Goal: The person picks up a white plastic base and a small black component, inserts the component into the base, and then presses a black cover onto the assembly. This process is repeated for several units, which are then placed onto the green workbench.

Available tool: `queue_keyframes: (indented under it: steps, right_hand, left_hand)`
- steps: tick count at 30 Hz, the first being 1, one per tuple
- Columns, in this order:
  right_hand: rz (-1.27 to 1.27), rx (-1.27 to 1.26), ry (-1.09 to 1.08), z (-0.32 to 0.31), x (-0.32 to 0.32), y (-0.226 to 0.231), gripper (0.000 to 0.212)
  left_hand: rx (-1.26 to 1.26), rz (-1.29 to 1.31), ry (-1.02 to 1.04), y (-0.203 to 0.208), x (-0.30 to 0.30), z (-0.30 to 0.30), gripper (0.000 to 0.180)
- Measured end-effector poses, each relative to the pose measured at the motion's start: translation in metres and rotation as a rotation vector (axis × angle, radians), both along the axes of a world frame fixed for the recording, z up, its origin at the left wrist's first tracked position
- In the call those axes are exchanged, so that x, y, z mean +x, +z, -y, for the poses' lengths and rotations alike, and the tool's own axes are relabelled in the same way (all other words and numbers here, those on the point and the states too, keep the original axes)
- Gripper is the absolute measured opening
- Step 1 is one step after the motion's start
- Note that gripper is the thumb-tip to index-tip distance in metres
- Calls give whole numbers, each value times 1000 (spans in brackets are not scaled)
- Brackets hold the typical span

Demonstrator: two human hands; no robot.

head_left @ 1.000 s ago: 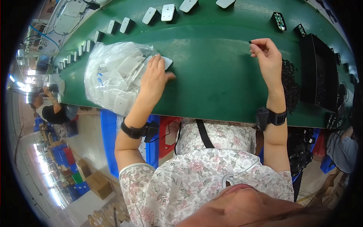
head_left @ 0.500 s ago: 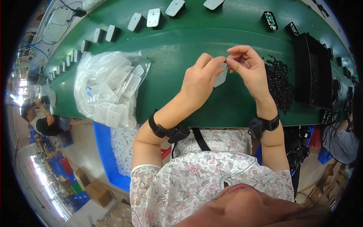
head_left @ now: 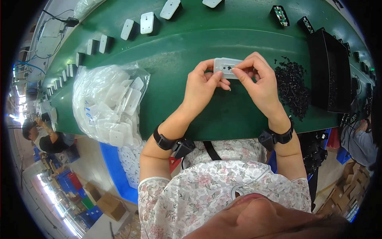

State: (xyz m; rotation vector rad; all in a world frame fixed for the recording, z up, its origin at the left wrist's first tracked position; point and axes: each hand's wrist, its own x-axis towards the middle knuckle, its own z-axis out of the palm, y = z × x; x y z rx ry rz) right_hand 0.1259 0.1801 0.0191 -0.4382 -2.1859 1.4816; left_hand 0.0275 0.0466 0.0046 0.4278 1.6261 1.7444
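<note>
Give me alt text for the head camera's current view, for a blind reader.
A person's left hand holds a white plastic plate that the right hand also touches, over a green table. A clear plastic bag of similar white pieces lies to the left; to the right, a heap of small black parts sits beside an open black box.

We see one thin white rectangular plate [head_left: 223,63] with rounded corners, held tilted in the left hand [head_left: 204,82], recessed face toward us. Near its middle is one tiny black piece [head_left: 229,68], at the right hand [head_left: 258,78].
</note>
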Motion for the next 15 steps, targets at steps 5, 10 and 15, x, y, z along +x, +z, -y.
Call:
queue_keyframes:
  steps: [5,10,15]
  right_hand:
    - [60,152,-17,2,-2,-4,8]
    - [31,59,-81,3,-4,-6,8]
    - [-28,8,-73,6,-7,-9,8]
  left_hand:
    - [76,293,-49,-1,-5,3,20]
    - [130,195,-52,-1,3,0,16]
    - [218,142,-39,-1,3,-1,13]
